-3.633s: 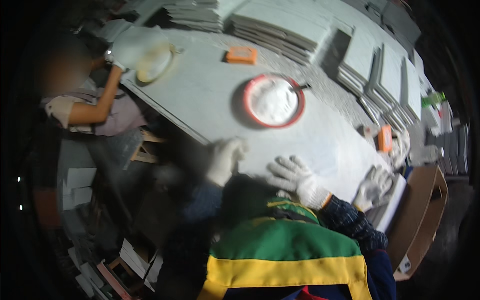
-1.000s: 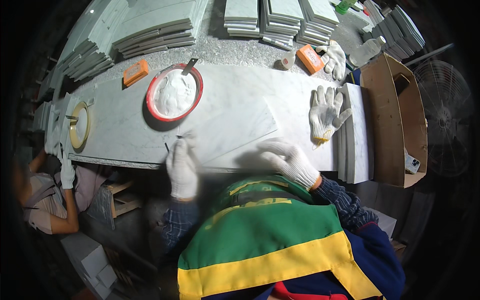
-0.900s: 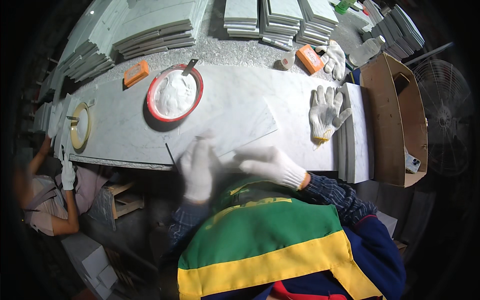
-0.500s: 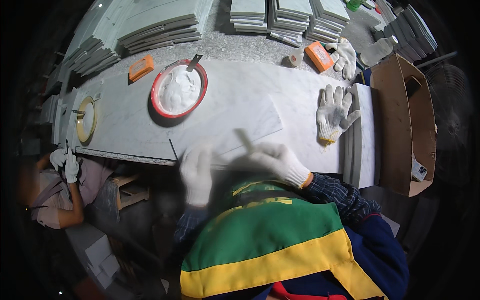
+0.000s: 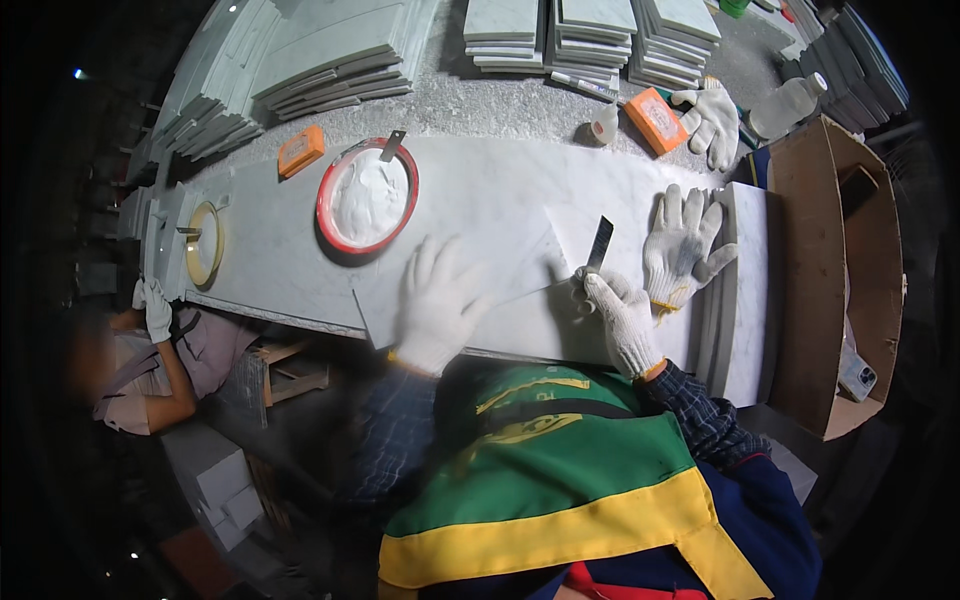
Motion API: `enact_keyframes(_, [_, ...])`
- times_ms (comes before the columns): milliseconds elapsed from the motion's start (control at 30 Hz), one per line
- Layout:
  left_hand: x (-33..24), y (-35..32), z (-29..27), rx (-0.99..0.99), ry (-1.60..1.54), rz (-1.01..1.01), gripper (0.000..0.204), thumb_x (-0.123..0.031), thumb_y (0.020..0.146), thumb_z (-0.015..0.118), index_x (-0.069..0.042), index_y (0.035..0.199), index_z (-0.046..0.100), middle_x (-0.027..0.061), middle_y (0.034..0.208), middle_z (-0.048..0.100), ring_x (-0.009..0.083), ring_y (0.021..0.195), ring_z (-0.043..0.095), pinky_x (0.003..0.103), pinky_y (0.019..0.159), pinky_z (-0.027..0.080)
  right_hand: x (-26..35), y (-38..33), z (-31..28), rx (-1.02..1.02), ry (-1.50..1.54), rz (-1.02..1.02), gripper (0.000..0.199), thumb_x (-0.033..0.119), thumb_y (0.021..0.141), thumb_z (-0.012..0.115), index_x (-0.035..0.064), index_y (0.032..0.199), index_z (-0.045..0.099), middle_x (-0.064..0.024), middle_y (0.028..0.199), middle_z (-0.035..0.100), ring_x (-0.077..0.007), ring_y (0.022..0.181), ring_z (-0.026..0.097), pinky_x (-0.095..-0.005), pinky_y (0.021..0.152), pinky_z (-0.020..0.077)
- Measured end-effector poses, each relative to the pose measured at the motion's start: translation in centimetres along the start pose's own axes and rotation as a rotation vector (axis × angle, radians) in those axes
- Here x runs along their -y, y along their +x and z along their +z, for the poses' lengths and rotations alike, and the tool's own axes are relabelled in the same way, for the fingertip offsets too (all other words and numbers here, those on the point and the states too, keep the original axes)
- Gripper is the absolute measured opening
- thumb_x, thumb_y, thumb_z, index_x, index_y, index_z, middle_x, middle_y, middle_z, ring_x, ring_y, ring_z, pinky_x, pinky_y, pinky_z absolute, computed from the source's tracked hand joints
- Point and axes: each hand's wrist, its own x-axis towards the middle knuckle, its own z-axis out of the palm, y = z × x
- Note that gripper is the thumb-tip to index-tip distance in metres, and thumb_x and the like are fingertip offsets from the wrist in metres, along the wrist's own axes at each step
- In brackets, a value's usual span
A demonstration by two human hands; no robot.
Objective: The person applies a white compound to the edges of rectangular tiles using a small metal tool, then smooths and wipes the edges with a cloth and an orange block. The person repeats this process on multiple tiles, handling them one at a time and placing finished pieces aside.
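My left hand [image 5: 437, 305], in a white knit glove, lies with fingers spread on a white marble tile [image 5: 378, 300] at the bench's near edge; motion blurs it slightly. My right hand [image 5: 622, 318], gloved too, is closed around a narrow, flat metal scraper blade [image 5: 601, 243], which points up and away from me. Beyond my left hand stands a red-rimmed bowl [image 5: 325, 205] of white paste [image 5: 368, 203]. Another metal blade [image 5: 393, 146] leans on its far rim. A spare glove [image 5: 683, 245] rests just right of my right hand.
Stacked tiles [image 5: 330, 45] line the back. Orange boxes [image 5: 657, 120], a small bottle [image 5: 604, 125] and a clear bottle [image 5: 790, 106] sit behind the bench. At right is a cardboard box [image 5: 800, 240] with a phone [image 5: 857, 376]. A gloved co-worker [image 5: 180, 365] sits left, near a yellow ring-shaped container [image 5: 216, 258].
My left hand has moved right and away from me, spreading flat on the tile. My right hand has shifted right with the blade, now turned more upright. The whole view has shifted slightly.
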Motion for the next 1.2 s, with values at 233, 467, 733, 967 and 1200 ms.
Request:
enact_keyframes(233, [1.2,0.9,0.2,-0.014,-0.073,0.012,0.058,-0.050,0.077,0.083,-0.022,0.127,0.074,0.0121,0.147,0.053,0.0390,0.140,0.042,0.054,0.119,0.031,1.2,-0.3,0.2,0.086,-0.345,-0.145,0.027,0.018,0.102,0.071,-0.0038,0.118,0.074,-0.0080,0.099,0.074,-0.0135,0.089,0.067,-0.0279,0.079,0.0540])
enact_keyframes(467, [2.8,0.9,-0.5,0.063,0.033,0.143,0.067,-0.057,0.076,0.080,-0.030,0.136,0.067,0.0104,0.153,0.049,0.0339,0.144,0.040,0.056,0.116,0.030,6.5,2.2,6.5,0.325,-0.943,-0.727,0.018,0.008,0.094,0.075,0.0006,0.110,0.075,-0.0144,0.099,0.070,-0.0310,0.095,0.067,-0.0390,0.088,0.0538])
enact_keyframes(733, [4.2,0.8,1.2,0.099,-0.152,0.155,0.065,-0.052,0.080,0.080,-0.018,0.134,0.067,0.0160,0.152,0.047,0.0367,0.141,0.041,0.059,0.120,0.029,8.7,6.6,16.5,0.282,-1.121,-0.765,0.030,0.012,0.096,0.071,0.0067,0.125,0.073,-0.0160,0.098,0.074,-0.0331,0.086,0.071,-0.0391,0.078,0.0567])
enact_keyframes(967, [4.4,0.6,1.5,-0.034,-0.280,0.185,0.061,-0.049,0.076,0.084,-0.014,0.124,0.072,0.0198,0.148,0.049,0.0378,0.139,0.043,0.058,0.119,0.031,7.8,10.6,20.2,0.262,-1.144,-0.675,0.025,0.018,0.099,0.065,0.0112,0.119,0.077,-0.0140,0.102,0.077,-0.0332,0.084,0.074,-0.0404,0.078,0.0582])
enact_keyframes(1200, [4.7,0.1,2.0,-0.026,-0.168,0.209,0.060,-0.048,0.076,0.084,-0.014,0.124,0.072,0.0200,0.149,0.049,0.0374,0.140,0.043,0.056,0.118,0.033,6.2,11.7,20.2,0.259,-0.985,-0.520,0.025,0.012,0.096,0.067,0.0087,0.119,0.078,-0.0170,0.092,0.077,-0.0272,0.079,0.075,-0.0368,0.075,0.0580])
